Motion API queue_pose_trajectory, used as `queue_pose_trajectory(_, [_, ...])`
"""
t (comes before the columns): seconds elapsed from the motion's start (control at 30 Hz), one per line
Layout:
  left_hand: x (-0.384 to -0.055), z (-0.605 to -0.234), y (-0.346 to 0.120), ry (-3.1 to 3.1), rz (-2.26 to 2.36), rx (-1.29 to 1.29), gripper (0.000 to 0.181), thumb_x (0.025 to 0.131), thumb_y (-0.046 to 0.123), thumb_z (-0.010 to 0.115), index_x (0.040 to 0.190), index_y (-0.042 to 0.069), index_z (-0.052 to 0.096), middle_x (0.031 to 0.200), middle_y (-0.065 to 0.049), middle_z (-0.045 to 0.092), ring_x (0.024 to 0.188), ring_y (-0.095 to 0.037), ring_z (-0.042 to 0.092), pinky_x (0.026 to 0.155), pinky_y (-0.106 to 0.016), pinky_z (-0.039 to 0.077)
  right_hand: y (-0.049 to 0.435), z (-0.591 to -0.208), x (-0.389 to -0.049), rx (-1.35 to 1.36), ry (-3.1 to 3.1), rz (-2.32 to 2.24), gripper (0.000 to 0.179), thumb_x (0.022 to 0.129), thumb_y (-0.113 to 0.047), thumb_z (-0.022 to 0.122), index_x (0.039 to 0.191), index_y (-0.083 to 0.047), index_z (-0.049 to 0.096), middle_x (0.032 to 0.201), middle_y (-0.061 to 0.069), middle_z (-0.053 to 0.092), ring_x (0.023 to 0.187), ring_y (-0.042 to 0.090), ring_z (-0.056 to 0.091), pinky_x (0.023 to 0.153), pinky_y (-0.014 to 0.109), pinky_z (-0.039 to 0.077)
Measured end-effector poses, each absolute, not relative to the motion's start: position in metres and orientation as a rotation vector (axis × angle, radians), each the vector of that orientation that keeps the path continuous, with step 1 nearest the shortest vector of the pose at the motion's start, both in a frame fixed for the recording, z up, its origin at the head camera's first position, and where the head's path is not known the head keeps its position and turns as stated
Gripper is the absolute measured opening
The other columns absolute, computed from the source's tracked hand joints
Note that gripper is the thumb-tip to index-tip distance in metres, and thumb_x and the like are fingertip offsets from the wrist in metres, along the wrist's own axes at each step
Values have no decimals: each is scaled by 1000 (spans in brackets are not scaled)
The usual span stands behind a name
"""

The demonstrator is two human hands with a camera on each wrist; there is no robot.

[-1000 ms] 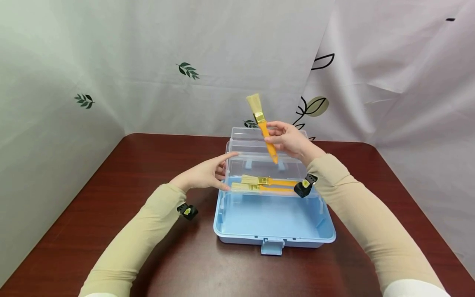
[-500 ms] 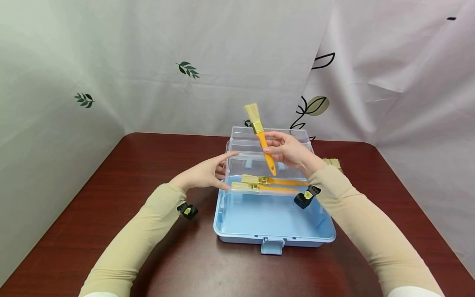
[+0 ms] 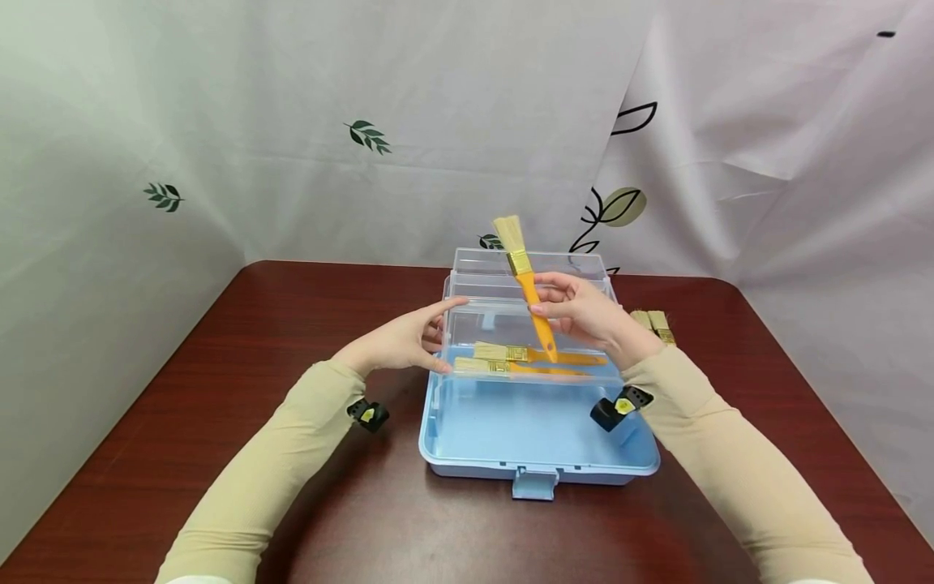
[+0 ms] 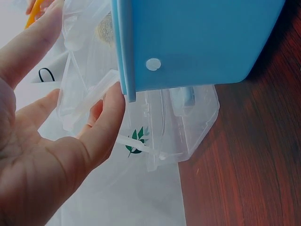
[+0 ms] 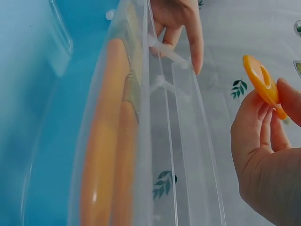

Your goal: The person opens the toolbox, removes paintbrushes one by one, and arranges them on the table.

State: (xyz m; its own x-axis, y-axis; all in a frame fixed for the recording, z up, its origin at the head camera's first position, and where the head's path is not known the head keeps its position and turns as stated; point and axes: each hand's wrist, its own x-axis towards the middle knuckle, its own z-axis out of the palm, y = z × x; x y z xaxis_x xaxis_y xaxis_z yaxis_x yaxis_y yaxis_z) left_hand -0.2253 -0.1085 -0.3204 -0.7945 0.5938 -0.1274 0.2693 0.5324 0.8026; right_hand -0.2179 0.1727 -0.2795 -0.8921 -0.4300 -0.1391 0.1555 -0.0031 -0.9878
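Observation:
In the head view, my right hand (image 3: pixel 584 312) pinches a paintbrush (image 3: pixel 520 261) by its orange handle, bristles up and leaning left. It hangs over the clear plastic trays (image 3: pixel 529 288) of an opened light blue toolbox (image 3: pixel 540 422). Two similar paintbrushes (image 3: pixel 565 358) lie side by side in the lowest tray, bristles to the left. At the trays' left end, my left hand (image 3: pixel 394 341) rests with thumb and index finger spread, fingertips right at the tray edges. The right wrist view shows the held brush's handle end (image 5: pixel 258 77) between thumb and fingers.
Bristle ends of more paintbrushes (image 3: pixel 660 324) show beyond my right forearm, their handles hidden. The toolbox's latch (image 3: pixel 535 485) hangs at its front edge. A dark red wooden table (image 3: pixel 328 300) carries everything, with a pale leaf-printed curtain (image 3: pixel 438 186) behind.
My right hand has lowered the paintbrush toward the trays and shifted slightly right. The bristle ends beyond my right arm have come into view. My left hand stays in place.

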Motion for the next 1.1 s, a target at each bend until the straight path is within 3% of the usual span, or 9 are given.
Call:
queue_pose_trajectory(0.17, [-226, -320, -109, 2388, 1157, 707, 100, 71, 12, 83, 149, 31, 23, 121, -15, 43, 110, -29, 55, 95, -41, 49, 180, -280, -210, -299, 1846, -1959, 40, 92, 6, 52, 130, -2, 43, 95, -3, 64, 82, 10, 59, 75, 23, 53])
queue_pose_trajectory(0.47, [-226, -320, -111, 2386, 1165, 712, 100, 71, 12, 83, 150, 30, 23, 120, -15, 43, 109, -29, 55, 95, -41, 50, 192, -283, -199, -290, 1808, -1987, 29, 90, -2, 61, 115, -15, 52, 95, -3, 65, 81, 9, 62, 76, 22, 54])
queue_pose_trajectory(0.87, [-226, -321, -111, 2385, 1163, 719, 100, 72, 12, 83, 150, 30, 23, 122, -16, 43, 109, -29, 54, 95, -41, 49, 216, -286, -188, -281, 1739, -2033, 27, 90, -1, 60, 107, -22, 63, 95, -3, 66, 80, 10, 60, 77, 20, 54])
queue_pose_trajectory(1.1, [-226, -323, -112, 2388, 1162, 713, 100, 71, 13, 83, 149, 33, 23, 123, -15, 42, 110, -29, 54, 96, -42, 49, 238, -295, -185, -364, 1665, -2088, 29, 92, 1, 56, 110, -21, 65, 97, -3, 65, 81, 9, 62, 76, 19, 54])
